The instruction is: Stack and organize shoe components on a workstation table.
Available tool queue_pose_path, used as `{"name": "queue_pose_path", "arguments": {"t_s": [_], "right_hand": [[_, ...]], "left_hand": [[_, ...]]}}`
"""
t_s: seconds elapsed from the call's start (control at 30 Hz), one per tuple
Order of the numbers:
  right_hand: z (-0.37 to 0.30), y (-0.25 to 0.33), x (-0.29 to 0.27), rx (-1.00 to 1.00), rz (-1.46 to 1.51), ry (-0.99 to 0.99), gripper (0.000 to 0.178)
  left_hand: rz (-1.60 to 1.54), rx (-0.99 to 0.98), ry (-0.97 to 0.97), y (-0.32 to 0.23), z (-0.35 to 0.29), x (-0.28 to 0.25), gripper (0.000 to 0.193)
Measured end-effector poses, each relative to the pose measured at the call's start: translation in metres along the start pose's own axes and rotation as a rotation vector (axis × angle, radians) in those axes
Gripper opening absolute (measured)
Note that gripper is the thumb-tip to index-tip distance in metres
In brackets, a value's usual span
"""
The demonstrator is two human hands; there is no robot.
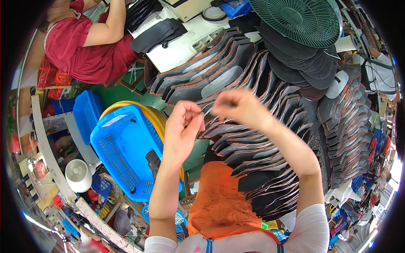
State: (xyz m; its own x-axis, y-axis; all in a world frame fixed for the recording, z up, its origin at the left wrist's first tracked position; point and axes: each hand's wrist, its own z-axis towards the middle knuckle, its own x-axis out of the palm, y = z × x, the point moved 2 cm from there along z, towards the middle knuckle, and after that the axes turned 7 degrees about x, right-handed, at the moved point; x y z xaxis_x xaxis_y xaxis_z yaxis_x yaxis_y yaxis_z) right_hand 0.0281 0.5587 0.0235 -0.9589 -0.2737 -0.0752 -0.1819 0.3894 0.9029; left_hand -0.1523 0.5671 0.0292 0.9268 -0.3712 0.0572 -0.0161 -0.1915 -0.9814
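My two hands are raised close together over overlapping rows of dark, curved, flat pieces [249,145] with reddish-brown edges. Thumb and fingers of my left hand [184,128] are pinched together; what they hold, if anything, is too small to make out. A short way to the right, my right hand [239,107] is bent towards the left fingertips, its own fingertips smeared by motion. Beyond both hands lies another row of long, wavy dark pieces [206,63]. An orange apron [221,196] covers my lap, and some pieces reach over to its edge.
At left stands a blue plastic basket [107,145] with a dark scrap inside, against a yellow tub [158,116]. A green fan guard [295,19] hangs over stacked black rounded sheets [291,69]. More pieces [346,130] line the right. A person in red [90,52] sits far left.
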Motion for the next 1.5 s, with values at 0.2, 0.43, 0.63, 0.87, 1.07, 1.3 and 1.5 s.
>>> {"name": "queue_pose_path", "arguments": {"t_s": [0.2, 0.43, 0.63, 0.87, 1.07, 1.3, 1.5], "right_hand": [[0.003, -0.015, -0.088, -0.150, -0.537, -0.342, 0.022], [0.016, -0.005, -0.080, -0.077, -0.984, -0.509, 0.016], [0.025, -0.003, -0.096, 0.001, -0.825, -0.273, 0.017], [0.024, -0.002, -0.081, -0.051, -1.082, -0.494, 0.017], [0.044, 0.002, -0.082, -0.167, -1.172, -0.659, 0.022], [0.019, 0.008, 0.002, -0.536, -0.882, -0.501, 0.040], [0.037, 0.003, 0.042, -0.515, -0.921, -0.167, 0.043]], "left_hand": [[0.421, -0.028, -0.037, 0.021, 0.021, -0.005, 0.017], [0.919, 0.037, -0.110, 0.027, 0.038, -0.002, 0.011], [0.699, -0.119, 0.074, 0.024, 0.042, -0.021, 0.014], [1.020, -0.004, 0.035, 0.026, 0.046, -0.007, 0.019], [1.239, -0.024, -0.018, 0.010, 0.045, -0.014, 0.024], [-0.021, -0.162, 0.080, 0.020, 0.019, -0.079, 0.016], [-0.103, -0.244, 0.013, 0.018, 0.015, -0.079, 0.010]]}}
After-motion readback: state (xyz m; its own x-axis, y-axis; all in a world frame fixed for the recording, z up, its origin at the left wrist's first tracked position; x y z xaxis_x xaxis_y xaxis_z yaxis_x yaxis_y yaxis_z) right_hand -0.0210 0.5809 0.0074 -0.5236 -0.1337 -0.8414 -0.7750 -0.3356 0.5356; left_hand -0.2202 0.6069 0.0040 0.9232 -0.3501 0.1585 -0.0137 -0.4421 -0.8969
